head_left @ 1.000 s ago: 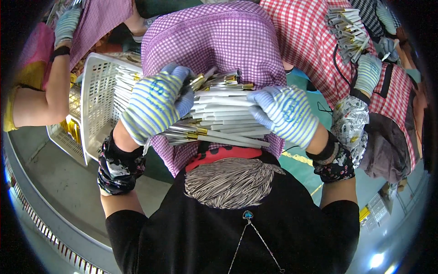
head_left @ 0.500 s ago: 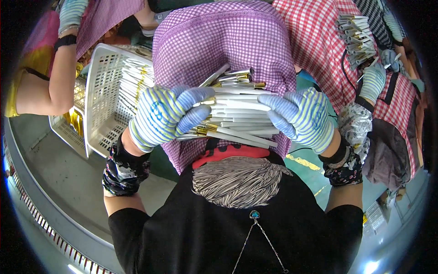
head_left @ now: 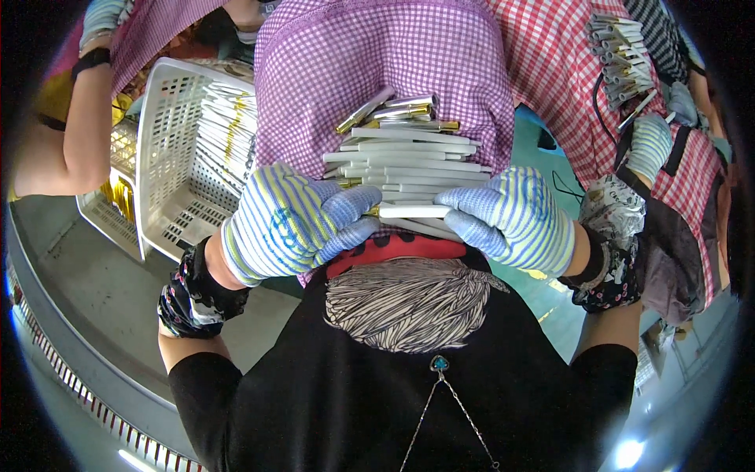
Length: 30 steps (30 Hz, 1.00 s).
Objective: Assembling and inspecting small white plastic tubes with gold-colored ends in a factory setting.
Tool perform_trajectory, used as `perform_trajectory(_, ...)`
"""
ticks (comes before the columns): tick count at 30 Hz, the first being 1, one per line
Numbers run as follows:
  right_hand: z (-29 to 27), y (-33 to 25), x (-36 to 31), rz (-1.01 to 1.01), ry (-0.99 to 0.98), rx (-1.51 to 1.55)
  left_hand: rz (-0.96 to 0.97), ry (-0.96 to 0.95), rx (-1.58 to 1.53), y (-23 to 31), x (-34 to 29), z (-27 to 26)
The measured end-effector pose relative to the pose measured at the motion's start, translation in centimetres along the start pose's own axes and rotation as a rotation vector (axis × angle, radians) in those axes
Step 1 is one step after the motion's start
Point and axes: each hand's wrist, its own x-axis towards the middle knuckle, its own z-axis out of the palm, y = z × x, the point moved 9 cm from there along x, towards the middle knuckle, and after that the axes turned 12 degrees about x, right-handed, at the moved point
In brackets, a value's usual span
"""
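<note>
Across my lap, on a purple checked apron point(head_left: 314, 86), lies a heap of slim white sticks point(head_left: 425, 169), laid mostly crosswise. Some with gold and silver metal ends point(head_left: 401, 112) lie at its far side. At the near side of the heap, one white stick point(head_left: 413, 211) with a gold end is held level between my hands. My left hand point(head_left: 311, 220), in a blue-and-yellow striped glove, pinches its gold end. My right hand point(head_left: 515, 219), gloved alike, pinches the other end between thumb and fingers. The stick's two tips are hidden by the gloves.
To the left stands a white slatted plastic basket point(head_left: 177, 149) holding many more sticks point(head_left: 228, 130). Behind it a smaller crate point(head_left: 98, 206) holds gold pieces. Co-workers sit close by: a bare forearm point(head_left: 88, 126) at left, a gloved hand point(head_left: 651, 145) with a stick at right.
Both hands have come nearer to my body, off the middle of the heap, and now hold a stick at its near side. More of the heap shows beyond them.
</note>
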Motion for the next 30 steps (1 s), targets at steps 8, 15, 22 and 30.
perform_trajectory(8,-0.7,2.9,0.2,0.109,-0.074,0.134,-0.016,-0.119,0.086,-1.1,-2.0,2.4)
perform_trajectory(15,-2.6,7.4,-1.4,0.254,-0.071,-0.512,-0.050,-0.241,-0.237,-1.9,-1.6,1.3)
perform_trajectory(22,-1.1,8.6,-0.8,0.197,-0.129,-0.598,-0.025,-0.141,0.006,-3.1,2.2,0.7)
perform_trajectory(30,-1.2,9.4,-1.3,0.356,-0.184,-0.469,-0.096,-0.190,0.237,-4.8,8.5,7.1)
